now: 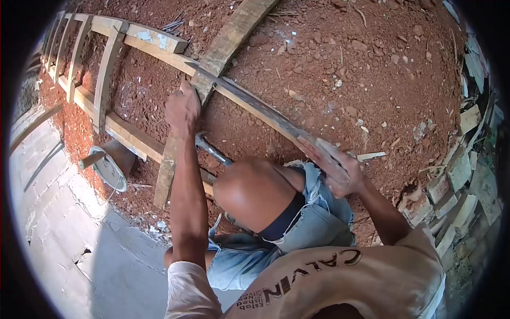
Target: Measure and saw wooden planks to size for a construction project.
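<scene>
My left hand [182,109] presses down on a long wooden plank [212,64] that lies across a wooden ladder-like frame [101,80] on red dirt. My right hand [340,170] grips the handle of a hand saw [260,109], whose blade runs up and left to the plank beside my left hand, touching its edge. A hammer [210,149] lies on the ground just below the left hand, next to my bent knee [249,191].
A round metal tin with a stick in it [109,167] sits by the frame's lower rail. Pale concrete floor [64,228] lies at the lower left. Broken bricks and rubble [457,170] pile up at the right. A small wood offcut [371,156] lies near my right hand.
</scene>
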Demonstrator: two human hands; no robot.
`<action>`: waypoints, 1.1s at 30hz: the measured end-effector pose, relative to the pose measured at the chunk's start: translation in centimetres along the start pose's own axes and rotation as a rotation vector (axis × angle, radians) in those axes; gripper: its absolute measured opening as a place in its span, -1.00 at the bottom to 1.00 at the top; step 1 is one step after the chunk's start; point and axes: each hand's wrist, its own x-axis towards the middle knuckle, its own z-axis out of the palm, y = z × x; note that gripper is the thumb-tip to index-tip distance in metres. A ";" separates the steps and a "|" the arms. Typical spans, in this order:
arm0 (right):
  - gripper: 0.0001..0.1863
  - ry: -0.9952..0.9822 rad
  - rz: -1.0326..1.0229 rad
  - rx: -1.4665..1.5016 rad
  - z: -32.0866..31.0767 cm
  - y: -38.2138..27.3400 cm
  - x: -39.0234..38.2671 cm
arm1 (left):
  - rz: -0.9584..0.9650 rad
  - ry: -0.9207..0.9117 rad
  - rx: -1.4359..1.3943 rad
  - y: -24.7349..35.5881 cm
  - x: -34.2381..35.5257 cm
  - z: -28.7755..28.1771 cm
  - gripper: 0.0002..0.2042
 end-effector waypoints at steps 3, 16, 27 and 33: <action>-0.09 0.149 -0.261 0.047 2.0 0.2 7.6 | -0.084 0.030 -0.029 0.9 0.9 -1.0 -0.28; -0.18 0.104 -0.206 0.294 2.1 0.4 6.3 | -0.031 -0.070 -0.048 1.0 0.3 -0.7 -0.27; -0.26 0.138 -0.254 -0.241 3.7 -1.7 10.7 | -0.073 -0.009 -0.155 1.3 -0.3 -3.2 -0.32; -0.31 0.035 -0.271 0.396 4.1 -0.8 10.9 | -0.066 -0.004 -0.102 0.6 0.4 -2.2 -0.36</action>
